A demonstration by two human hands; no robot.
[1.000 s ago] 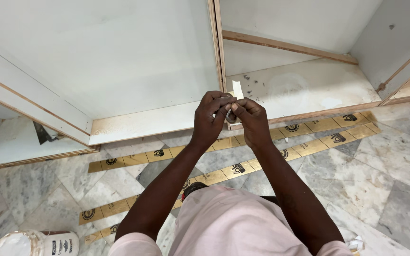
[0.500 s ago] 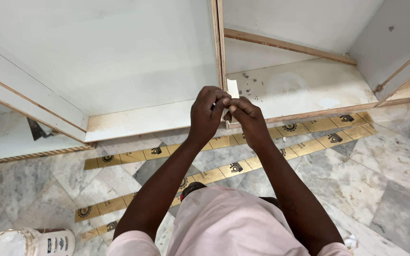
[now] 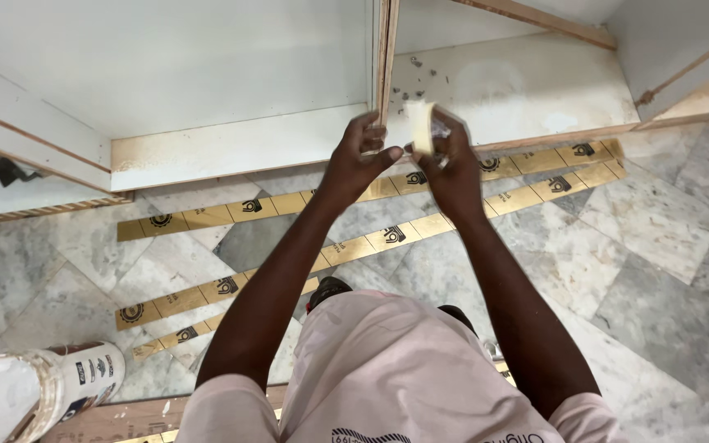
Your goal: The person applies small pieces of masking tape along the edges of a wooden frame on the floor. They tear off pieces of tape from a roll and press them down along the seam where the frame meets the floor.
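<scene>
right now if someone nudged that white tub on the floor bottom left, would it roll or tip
The white tub seems to lie tilted or on its side on the marble floor, so its round wall could let it roll. It looks like plastic, so probably not fragile. Its weight is unclear, since the contents cannot be judged.

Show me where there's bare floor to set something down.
Bare marble floor lies right of the right hand, beyond the gold strips. Another patch sits between the white tub and those strips. Near the upright panel edge, both hands crowd it.
</scene>
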